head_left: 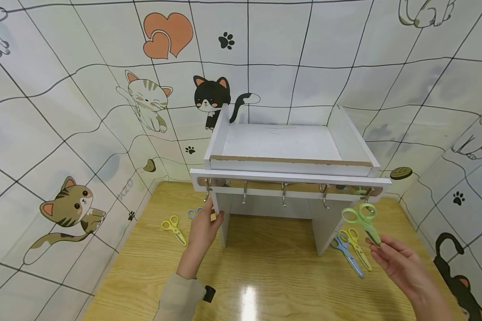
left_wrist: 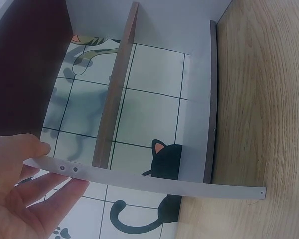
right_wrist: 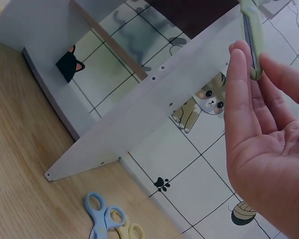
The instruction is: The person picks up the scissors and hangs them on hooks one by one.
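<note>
A white shelf rack [head_left: 277, 167] with a row of metal hooks [head_left: 284, 195] under its front board stands against the wall. My left hand [head_left: 202, 227] grips the front edge of its left side panel [left_wrist: 139, 181], thumb on one side and fingers on the other. With thumb and fingertips, my right hand [head_left: 399, 263] pinches green scissors [head_left: 361, 217] by the blade end, handles upward. One handle ring overlaps the rightmost hook [head_left: 368, 193] in the head view. The blade end also shows between the fingers in the right wrist view.
Beside the rack's right panel lie blue scissors [head_left: 349, 256] and yellow scissors [head_left: 359, 249]. More yellow scissors [head_left: 174, 230] and a partly hidden blue pair [head_left: 193, 213] lie left of it on the wooden table [head_left: 281, 276]. Cat-print walls [head_left: 285, 84] enclose the table.
</note>
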`<state>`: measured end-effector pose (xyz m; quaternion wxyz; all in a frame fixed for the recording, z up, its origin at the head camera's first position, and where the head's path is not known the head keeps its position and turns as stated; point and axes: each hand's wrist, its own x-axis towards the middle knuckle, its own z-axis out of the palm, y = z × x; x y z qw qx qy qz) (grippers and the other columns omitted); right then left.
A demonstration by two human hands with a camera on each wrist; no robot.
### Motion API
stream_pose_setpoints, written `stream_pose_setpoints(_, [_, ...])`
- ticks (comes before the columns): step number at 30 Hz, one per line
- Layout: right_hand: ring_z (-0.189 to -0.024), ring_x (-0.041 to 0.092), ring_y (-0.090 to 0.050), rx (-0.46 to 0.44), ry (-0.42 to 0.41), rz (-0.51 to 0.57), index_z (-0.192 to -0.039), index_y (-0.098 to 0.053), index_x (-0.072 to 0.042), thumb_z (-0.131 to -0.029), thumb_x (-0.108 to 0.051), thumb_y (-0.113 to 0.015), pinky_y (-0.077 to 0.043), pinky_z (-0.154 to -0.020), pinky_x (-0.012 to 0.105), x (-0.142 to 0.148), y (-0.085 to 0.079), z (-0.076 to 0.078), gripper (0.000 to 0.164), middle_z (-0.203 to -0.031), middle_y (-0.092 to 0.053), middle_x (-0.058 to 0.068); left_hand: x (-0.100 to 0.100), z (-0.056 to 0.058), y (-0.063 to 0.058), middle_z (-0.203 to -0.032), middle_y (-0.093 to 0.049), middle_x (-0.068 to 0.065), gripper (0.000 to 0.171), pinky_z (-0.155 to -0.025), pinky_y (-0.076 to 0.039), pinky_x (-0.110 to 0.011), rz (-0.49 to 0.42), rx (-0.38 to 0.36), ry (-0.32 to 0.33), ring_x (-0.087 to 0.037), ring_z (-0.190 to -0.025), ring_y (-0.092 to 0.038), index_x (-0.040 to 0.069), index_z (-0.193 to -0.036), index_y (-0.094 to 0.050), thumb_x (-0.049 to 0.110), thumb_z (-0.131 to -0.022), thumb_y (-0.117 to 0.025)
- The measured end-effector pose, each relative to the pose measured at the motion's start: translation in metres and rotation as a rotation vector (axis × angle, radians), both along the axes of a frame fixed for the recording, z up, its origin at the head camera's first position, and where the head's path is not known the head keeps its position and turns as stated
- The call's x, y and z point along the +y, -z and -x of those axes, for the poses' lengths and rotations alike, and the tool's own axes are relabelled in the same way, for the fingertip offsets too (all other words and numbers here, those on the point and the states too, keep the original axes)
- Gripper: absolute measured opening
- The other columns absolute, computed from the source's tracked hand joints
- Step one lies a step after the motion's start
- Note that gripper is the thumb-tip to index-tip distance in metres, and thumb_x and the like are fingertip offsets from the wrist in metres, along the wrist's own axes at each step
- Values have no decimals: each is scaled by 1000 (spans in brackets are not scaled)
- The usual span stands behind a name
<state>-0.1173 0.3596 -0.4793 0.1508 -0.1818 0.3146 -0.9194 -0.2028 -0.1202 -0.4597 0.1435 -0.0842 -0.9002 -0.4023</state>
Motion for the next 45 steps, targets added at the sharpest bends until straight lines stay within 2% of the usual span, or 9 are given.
stream_pose_setpoints(8, [-119, 24, -67, 10, -7, -68, -133, -61, 0, -104, 11, -18, -53, -103, 32, -1, 11, 4, 53, -128, -69, 14, 0, 0, 1, -123, -69, -18, 44, -74, -65, -36, 4, 7, -5, -37, -109, -70, 14, -137, -52, 10, -95, -65])
stream_pose_setpoints(17, [-110, 16, -71, -61, 122, -329, -129, -67, -11, -105, 9, -28, -58, -95, 28, 1, 22, 4, 50, -120, -73, 5, 0, 1, 1, -126, -68, -17, 47, -74, -65, -36, -3, 3, -6, -37, -109, -70, 15, -139, -52, 10, -95, -65])
stream_pose_setpoints(27, [-112, 12, -70, -50, 186, -446, -127, -66, -12, -104, 10, -33, -59, -93, 26, 6, 42, 5, 46, -122, -73, -1, 0, 1, 2, -124, -69, -17, 46, -74, -65, -36, -1, 9, -10, -36, -109, -70, 15, -139, -52, 11, -95, -65])
stream_pose_setpoints(30, [-109, 6, -70, -76, 253, -599, -124, -68, -18, -103, 7, -40, -60, -89, 23, 8, 47, 4, 43, -118, -73, -7, 0, 1, 2, -123, -69, -17, 45, -74, -65, -36, 2, 8, -10, -36, -109, -70, 15, -138, -52, 11, -96, -65])
stream_pose_setpoints(34, [-101, -3, -69, -199, 344, -822, -114, -71, -29, -101, -2, -54, -61, -83, 19, 8, 51, 4, 34, -109, -73, -16, 0, 1, 2, -124, -69, -17, 44, -74, -65, -36, 2, 12, -12, -36, -109, -70, 15, -138, -52, 11, -96, -65])
stream_pose_setpoints(38, [-97, -6, -68, -256, 391, -974, -109, -70, -31, -98, -7, -61, -61, -81, 18, 6, 53, 3, 28, -104, -72, -21, 1, 1, 1, -124, -69, -17, 43, -73, -65, -37, 4, 13, -14, -36, -109, -70, 15, -136, -53, 11, -95, -65])
stream_pose_setpoints(43, [-91, -10, -66, -305, 410, -1127, -115, -69, -20, -97, -14, -65, -61, -80, 18, 6, 57, 3, 20, -97, -69, -28, 1, 1, 1, -124, -69, -17, 42, -73, -65, -37, 4, 9, -15, -36, -109, -70, 15, -136, -53, 11, -95, -65])
stream_pose_setpoints(45, [-90, -11, -65, -324, 404, -1213, -123, -66, -9, -97, -18, -66, -60, -80, 19, 7, 59, 4, 28, -95, -67, -31, 1, 1, 1, -124, -69, -17, 43, -74, -65, -37, 5, 7, -17, -36, -109, -70, 15, -136, -53, 11, -95, -65])
